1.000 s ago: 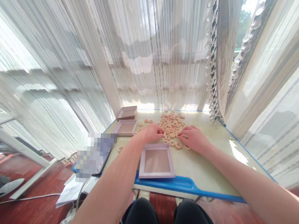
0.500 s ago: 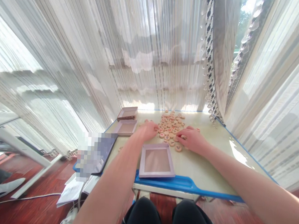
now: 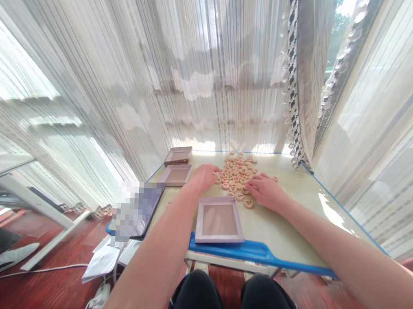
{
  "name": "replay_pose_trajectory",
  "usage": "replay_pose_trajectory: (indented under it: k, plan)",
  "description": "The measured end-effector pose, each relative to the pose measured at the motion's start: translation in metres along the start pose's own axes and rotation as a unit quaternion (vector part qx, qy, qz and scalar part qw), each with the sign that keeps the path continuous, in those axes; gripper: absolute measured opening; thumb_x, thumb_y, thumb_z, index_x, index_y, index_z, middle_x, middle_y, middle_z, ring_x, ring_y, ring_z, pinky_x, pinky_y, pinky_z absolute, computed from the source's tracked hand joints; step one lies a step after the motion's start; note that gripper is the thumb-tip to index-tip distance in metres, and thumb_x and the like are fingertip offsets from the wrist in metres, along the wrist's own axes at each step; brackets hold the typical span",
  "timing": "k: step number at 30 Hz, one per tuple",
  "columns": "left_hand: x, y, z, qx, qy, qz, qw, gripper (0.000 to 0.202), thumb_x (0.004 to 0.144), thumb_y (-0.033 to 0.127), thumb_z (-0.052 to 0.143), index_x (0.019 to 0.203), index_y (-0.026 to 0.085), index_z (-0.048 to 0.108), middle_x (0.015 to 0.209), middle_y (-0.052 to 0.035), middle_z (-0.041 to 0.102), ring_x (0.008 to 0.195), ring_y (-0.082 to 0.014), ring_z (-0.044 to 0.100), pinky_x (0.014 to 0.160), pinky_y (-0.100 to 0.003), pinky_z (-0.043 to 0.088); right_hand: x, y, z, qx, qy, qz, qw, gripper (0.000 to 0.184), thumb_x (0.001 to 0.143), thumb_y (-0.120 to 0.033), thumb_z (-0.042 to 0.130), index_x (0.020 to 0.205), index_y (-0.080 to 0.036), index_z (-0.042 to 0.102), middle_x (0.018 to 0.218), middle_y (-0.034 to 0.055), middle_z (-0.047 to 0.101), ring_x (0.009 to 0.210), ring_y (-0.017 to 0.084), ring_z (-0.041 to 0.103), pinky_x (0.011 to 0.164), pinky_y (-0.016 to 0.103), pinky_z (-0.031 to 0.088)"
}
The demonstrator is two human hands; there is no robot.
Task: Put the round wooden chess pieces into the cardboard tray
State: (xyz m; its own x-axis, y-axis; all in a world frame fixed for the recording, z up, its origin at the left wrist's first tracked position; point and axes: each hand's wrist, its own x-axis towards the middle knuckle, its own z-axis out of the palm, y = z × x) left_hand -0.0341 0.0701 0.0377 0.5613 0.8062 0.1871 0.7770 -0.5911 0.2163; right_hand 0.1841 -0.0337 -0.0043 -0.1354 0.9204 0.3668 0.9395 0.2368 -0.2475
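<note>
Left hand [image 3: 205, 176] farther among wooden discs [image 3: 238, 171]

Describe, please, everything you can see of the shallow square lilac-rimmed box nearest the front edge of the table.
The shallow square box looks like cardboard, with a pale lilac rim around a dull brownish-pink floor. It is open-topped, with nothing inside. It lies flat on the pale table, its near side reaching the blue edge strip. The left forearm runs along its left side, but contact cannot be told. A round wooden game piece lies just beyond its far right corner, apart from it.
</note>
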Motion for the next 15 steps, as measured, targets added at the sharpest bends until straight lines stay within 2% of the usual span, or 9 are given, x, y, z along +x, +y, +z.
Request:
replay_pose_trajectory:
  k: [2, 4, 6, 8, 13, 15]
  plan:
    - [0.003, -0.002, 0.003, 0.012, -0.024, -0.002, 1.000, 0.042, 0.082, 0.013, 0.044, 0.114, 0.023, 0.068, 0.122, -0.0045, 0.066, 0.115, -0.0226, 0.057, 0.097, -0.030, 0.044, 0.000, -0.001, 0.001, -0.008, 0.014, 0.018, 1.000, 0.034, 0.093, -0.032, 0.042, 0.108, -0.020, 0.069, 0.109, 0.0072, 0.068, 0.104, 0.026, 0.052, 0.090, 0.038, 0.043]
    - [0.005, -0.004, 0.006, 0.018, -0.053, -0.003, 0.998, 0.041, 0.082, 0.012, 0.043, 0.111, 0.024, 0.070, 0.121, -0.0040, 0.066, 0.115, -0.0219, 0.057, 0.099, -0.030, 0.042, -0.001, -0.004, 0.001, -0.011, 0.008, -0.014, 1.000, 0.034, 0.094, -0.031, 0.042, 0.113, -0.022, 0.068, 0.114, 0.0052, 0.067, 0.105, 0.026, 0.052, 0.091, 0.038, 0.043]
    - [0.005, -0.006, 0.008, 0.017, -0.052, -0.008, 0.998, 0.039, 0.082, 0.012, 0.044, 0.108, 0.024, 0.071, 0.120, -0.0047, 0.067, 0.111, -0.0216, 0.060, 0.098, -0.030, 0.043, -0.003, -0.010, 0.000, -0.018, -0.007, -0.066, 0.998, 0.034, 0.095, -0.033, 0.041, 0.110, -0.025, 0.070, 0.115, 0.0031, 0.067, 0.102, 0.024, 0.053, 0.093, 0.037, 0.042]
    - [0.005, -0.007, 0.008, 0.017, -0.042, -0.012, 0.999, 0.038, 0.081, 0.012, 0.046, 0.109, 0.023, 0.070, 0.118, -0.0059, 0.068, 0.109, -0.0223, 0.060, 0.095, -0.031, 0.044, -0.003, -0.014, -0.002, -0.032, -0.010, -0.085, 0.996, 0.034, 0.095, -0.035, 0.040, 0.104, -0.025, 0.071, 0.111, 0.0030, 0.069, 0.099, 0.024, 0.054, 0.094, 0.038, 0.041]
    - [0.002, -0.004, 0.004, -0.014, -0.024, -0.030, 0.999, 0.040, 0.084, 0.017, 0.045, 0.120, 0.019, 0.062, 0.114, -0.0069, 0.069, 0.115, -0.0232, 0.056, 0.096, -0.032, 0.044, -0.002, -0.013, -0.004, -0.052, 0.003, -0.037, 0.998, 0.026, 0.090, -0.034, 0.048, 0.090, -0.021, 0.071, 0.100, 0.0062, 0.070, 0.098, 0.024, 0.055, 0.090, 0.037, 0.042]
    - [0.002, -0.002, 0.003, -0.033, -0.022, -0.033, 0.999, 0.042, 0.085, 0.017, 0.045, 0.125, 0.019, 0.059, 0.114, -0.0060, 0.069, 0.114, -0.0223, 0.056, 0.097, -0.031, 0.043, -0.002, -0.012, -0.005, -0.043, -0.002, -0.014, 0.999, 0.025, 0.089, -0.034, 0.049, 0.090, -0.022, 0.070, 0.098, 0.0061, 0.070, 0.098, 0.024, 0.055, 0.087, 0.036, 0.043]
